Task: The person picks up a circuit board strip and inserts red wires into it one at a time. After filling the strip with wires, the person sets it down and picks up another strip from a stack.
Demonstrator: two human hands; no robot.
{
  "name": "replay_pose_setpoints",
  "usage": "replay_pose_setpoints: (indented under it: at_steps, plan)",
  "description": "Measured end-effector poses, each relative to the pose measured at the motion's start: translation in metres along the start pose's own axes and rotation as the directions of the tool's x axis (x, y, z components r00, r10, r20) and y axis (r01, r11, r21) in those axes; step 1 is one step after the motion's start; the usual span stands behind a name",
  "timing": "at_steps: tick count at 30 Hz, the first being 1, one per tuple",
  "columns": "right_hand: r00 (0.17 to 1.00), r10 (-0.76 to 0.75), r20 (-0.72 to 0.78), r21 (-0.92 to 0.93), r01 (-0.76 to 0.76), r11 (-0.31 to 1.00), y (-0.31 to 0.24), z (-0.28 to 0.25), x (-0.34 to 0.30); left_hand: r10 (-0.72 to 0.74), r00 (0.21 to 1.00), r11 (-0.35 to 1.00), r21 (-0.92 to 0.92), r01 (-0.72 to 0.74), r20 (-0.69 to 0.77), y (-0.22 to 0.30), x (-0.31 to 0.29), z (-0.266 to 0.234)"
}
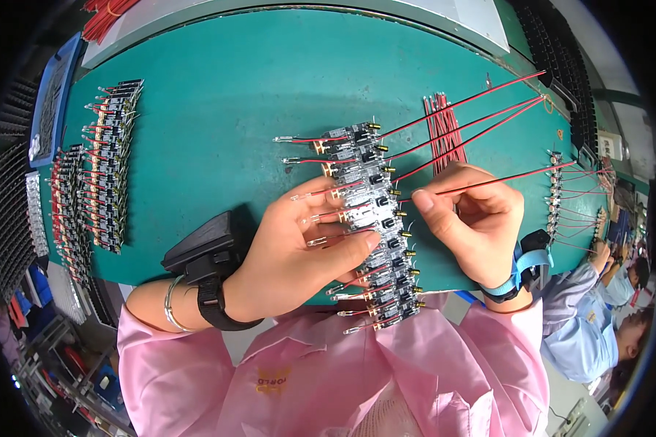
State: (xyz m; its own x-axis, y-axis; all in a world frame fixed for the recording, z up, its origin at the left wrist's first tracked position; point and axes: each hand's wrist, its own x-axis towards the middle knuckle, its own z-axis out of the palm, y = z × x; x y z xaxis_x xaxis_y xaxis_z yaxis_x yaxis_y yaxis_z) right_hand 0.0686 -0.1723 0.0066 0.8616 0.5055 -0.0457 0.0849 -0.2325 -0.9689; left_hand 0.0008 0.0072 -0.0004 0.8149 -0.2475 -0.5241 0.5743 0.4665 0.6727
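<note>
A long strip of small black and clear modules [377,200] runs up and down in front of me, brass-coloured tips along its right side. My left hand [291,244] is closed around its middle, thumb on top and fingers partly hidden underneath. Short red leads with metal terminals [299,139] stick out on the left side. From the upper modules, long red wires [466,99] stretch away to the upper right. My right hand [481,215] pinches another red wire [521,175] near its inner end, close beside the strip. Whether that end is seated in a module I cannot tell.
On the green table [219,87] lies a bundle of red wires [446,131] behind my right hand. Similar strips [109,175] are stacked at the left, near a blue tray [45,127]. Another wired strip [555,191] lies at the right, near co-workers in light blue [587,335].
</note>
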Motion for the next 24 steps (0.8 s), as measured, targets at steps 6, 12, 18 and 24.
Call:
replay_pose_setpoints:
  at_steps: [6,12,18,24]
  plan:
    - [0.998,-0.061,0.005,-0.084,0.061,0.995,0.0039,0.0003,0.0006,-0.01,1.0,1.0,-0.014,0.009,-0.012,0.001,-0.0002,0.0013]
    - [0.999,-0.045,-0.018,-0.135,0.042,0.99,0.0007,0.0021,-0.0007,-0.004,1.0,1.0,0.0,0.004,-0.018,0.001,-0.0004,0.002]
    - [0.999,-0.01,0.05,-0.209,0.02,0.978,-0.0016,-0.0006,-0.0009,-0.007,1.0,1.0,0.007,0.007,-0.026,0.0016,-0.0002,0.0021]
    - [0.994,-0.107,-0.02,-0.226,0.1,0.969,0.0001,0.0031,0.0005,0.004,1.0,1.0,0.012,-0.004,-0.022,0.0004,0.0001,0.0017]
